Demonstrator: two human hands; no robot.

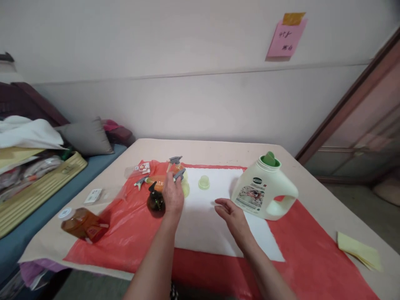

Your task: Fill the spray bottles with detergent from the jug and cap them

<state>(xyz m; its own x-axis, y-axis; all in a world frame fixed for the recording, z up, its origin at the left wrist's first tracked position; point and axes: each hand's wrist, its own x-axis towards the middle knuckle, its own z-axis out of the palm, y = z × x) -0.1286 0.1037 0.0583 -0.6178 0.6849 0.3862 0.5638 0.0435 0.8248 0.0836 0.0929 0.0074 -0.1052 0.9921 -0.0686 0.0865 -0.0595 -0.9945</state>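
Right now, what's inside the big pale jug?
A green spout-like piece shows in the mouth of the pale jug. Anything deeper is hidden by its walls; can't tell fill level.

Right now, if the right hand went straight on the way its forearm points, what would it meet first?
Probably the small, round, pale-green, plastic-looking cap on the white rectangular sheet; how high the right hand hovers is unclear, so it might pass above.

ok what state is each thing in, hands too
jug: upright, uncapped
pale green cap: off, on white sheet
dark pump bottle: standing
amber bottle: capped
leftmost orange spray bottle: lying down
pink note: taped up
yellow cloth or paper: folded
left hand: grip unclear
right hand: open, empty
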